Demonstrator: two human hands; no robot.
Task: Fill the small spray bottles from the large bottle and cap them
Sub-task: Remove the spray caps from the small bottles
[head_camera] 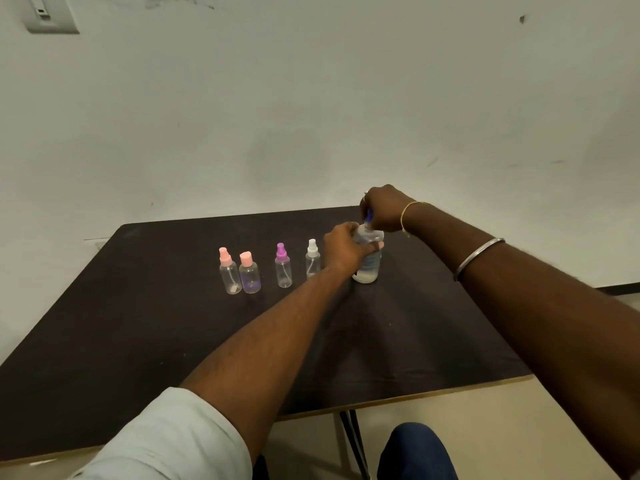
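Head view: my left hand (343,249) is wrapped round the shoulder of the large bottle (370,266), fingers curled on it. My right hand (384,209) sits over the top, fingertips pinching the blue cap (369,215).

The large bottle stands upright on the dark table (138,323), near the far edge, with the wall close behind. Left of it is a row of four small bottles, all upright and capped:
- the white-topped sprayer (312,259), just beside my left wrist
- the purple-topped sprayer (283,268)
- the pink-capped bottle (249,273), right against the pink-topped sprayer (228,271)

There's wide bare tabletop between that row and the pale near edge. The right edge slants away under my right forearm. The large bottle carries a label, but the writing is too blurred to read.
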